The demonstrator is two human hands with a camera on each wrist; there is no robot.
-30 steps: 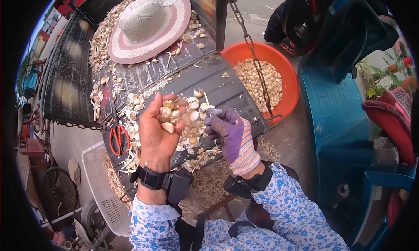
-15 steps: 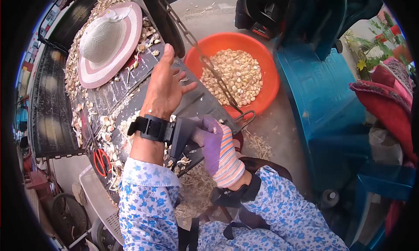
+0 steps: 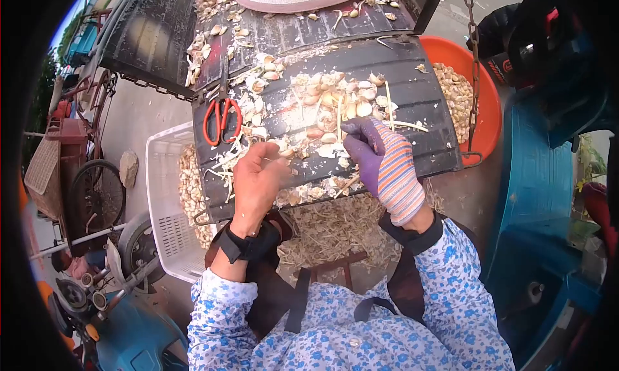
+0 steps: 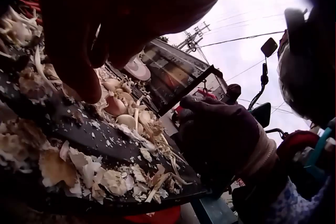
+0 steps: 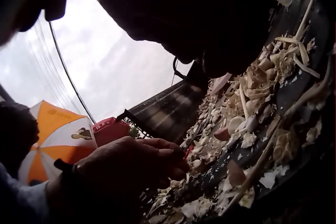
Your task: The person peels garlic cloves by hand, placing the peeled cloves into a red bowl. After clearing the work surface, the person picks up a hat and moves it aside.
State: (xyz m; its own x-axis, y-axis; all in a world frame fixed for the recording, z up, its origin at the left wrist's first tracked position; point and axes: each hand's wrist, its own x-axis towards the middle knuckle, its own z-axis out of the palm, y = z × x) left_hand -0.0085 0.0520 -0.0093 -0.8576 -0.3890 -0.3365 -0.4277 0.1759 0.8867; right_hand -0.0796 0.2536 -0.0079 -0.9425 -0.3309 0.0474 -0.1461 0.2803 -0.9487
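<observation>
Dark ridged surface (image 3: 412, 55), head view: garlic cloves (image 3: 364, 94) lay in a loose pile around its middle, mixed with peel and pale stalks (image 3: 390, 103). Left grip (image 3: 255, 187), bare, was low over peel at the near-left part, fingers loosely bent and a bit blurred, no clove visible in it. Right grip (image 3: 390, 171), purple glove with striped cuff, was at the near side of the pile, fingers bent, tips right by an upright stalk. Couldn't tell if it was pinching that. Red-handled scissors (image 3: 224, 101) lay beyond the left grip. Orange tub (image 3: 493, 107) with more cloves sat off the right side, white crate (image 3: 171, 235) off the left, chain (image 3: 475, 68) hanging in front of the tub. Hat (image 3: 303, 0) at the far end.

Left wrist view: bare fingers pointed down over peel, cloves just beyond them. Glove in shadow, hold unreadable.

Right wrist view: left fingers reached out, relaxed, near peel. Glove mostly black. Orange-and-white umbrella (image 5: 58, 119) behind.
</observation>
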